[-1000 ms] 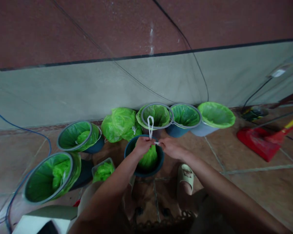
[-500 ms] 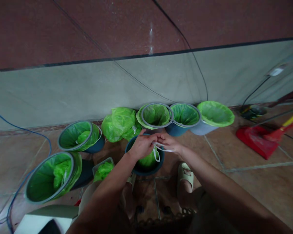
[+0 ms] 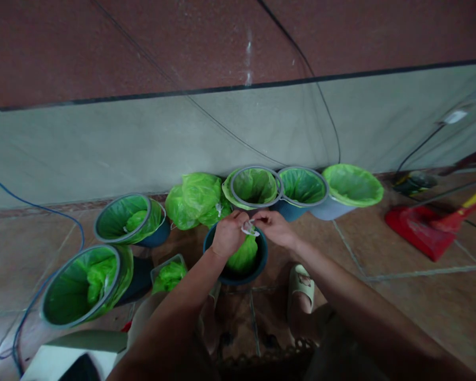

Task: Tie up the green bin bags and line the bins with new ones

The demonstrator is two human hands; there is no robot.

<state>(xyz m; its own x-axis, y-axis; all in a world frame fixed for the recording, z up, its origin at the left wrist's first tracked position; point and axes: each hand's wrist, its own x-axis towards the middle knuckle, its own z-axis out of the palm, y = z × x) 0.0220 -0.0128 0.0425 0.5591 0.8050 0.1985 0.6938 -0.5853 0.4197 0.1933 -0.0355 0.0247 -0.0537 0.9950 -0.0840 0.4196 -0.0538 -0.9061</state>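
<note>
Between my feet and the wall stands a blue bucket-like trash bin (image 3: 263, 262). Inside it a green plastic garbage bag (image 3: 243, 257) is gathered up at the top. My left hand (image 3: 230, 231) is closed on the left side of the bag's white drawstring (image 3: 250, 228), over the bin. From the right, my right hand (image 3: 275, 227) pinches the same drawstring with its fingertips. The white strip forms a small loop between both hands, above the bag's bunched neck. Part of the bin's back rim is hidden behind the hands.
Lined bins (image 3: 256, 204) stand along the wall. Tied green bags (image 3: 200, 197) lie beside them. More lined bins (image 3: 117, 283) and a small container (image 3: 181, 258) are at left. A red dustpan (image 3: 414, 230) lies right; a blue cable (image 3: 31, 196) crosses the left floor.
My hands, close together before, have moved slightly apart. The long hanging white loop has drawn into a smaller one between them.
</note>
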